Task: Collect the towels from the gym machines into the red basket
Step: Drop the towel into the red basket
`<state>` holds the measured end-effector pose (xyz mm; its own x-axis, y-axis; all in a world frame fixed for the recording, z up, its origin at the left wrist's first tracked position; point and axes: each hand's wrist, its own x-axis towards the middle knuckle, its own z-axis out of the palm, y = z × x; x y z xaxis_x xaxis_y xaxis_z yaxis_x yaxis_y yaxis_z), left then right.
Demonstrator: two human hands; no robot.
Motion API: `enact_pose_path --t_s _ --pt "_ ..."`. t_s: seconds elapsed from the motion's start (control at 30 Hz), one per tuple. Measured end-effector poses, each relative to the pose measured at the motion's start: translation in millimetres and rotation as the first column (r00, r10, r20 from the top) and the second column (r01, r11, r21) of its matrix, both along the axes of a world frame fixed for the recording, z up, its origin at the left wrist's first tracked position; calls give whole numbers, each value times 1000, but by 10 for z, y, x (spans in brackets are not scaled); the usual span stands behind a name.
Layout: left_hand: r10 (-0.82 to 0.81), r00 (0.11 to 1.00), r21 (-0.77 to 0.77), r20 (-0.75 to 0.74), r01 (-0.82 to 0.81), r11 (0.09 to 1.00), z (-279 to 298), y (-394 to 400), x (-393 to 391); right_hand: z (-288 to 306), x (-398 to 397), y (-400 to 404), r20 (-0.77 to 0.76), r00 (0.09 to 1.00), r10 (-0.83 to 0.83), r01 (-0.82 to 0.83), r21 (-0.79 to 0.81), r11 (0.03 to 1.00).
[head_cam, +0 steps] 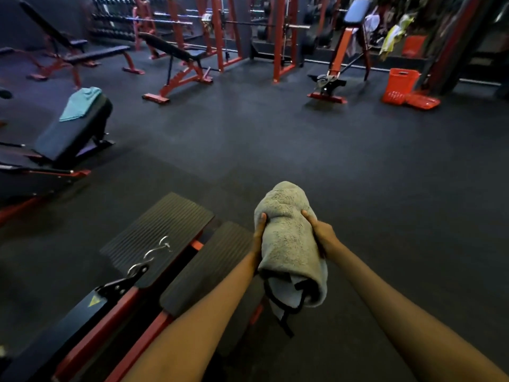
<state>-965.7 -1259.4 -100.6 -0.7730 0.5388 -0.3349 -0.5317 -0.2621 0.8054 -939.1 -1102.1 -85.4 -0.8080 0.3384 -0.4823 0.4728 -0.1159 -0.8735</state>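
A bundled grey towel (289,238) with a dark trim hangs in front of me, held from both sides. My left hand (259,232) grips its left edge and my right hand (322,232) grips its right edge. A teal towel (81,103) lies draped over the backrest of a black bench at the left. A dark greyish towel (325,79) lies on the foot of a red machine at the far right. Beyond it on the floor stands the red basket (402,82). Yellow and white cloths (391,37) hang further back at the upper right.
A rowing machine's ribbed black footplates (159,238) with a metal hook lie just left of my arms. Red-framed benches (179,70) and racks (278,37) line the back. Flat red basket pieces (413,100) lie by the basket. Dark rubber floor (275,139) stretches between.
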Motion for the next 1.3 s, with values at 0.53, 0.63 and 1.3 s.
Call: enact_pose_path --t_s 0.53,0.63,1.3 --pt "250 966 80 61 -254 964 -115 2509 -2290 57 -2641 2504 -20 957 289 -287 70 955" --pt "293 953 11 74 -294 956 -173 2602 -2754 -35 -3203 2668 -20 939 343 -340 93 936" --pt "802 596 -5 38 -802 597 -279 2229 -6737 -49 -7709 1963 -33 721 692 -689 74 721"
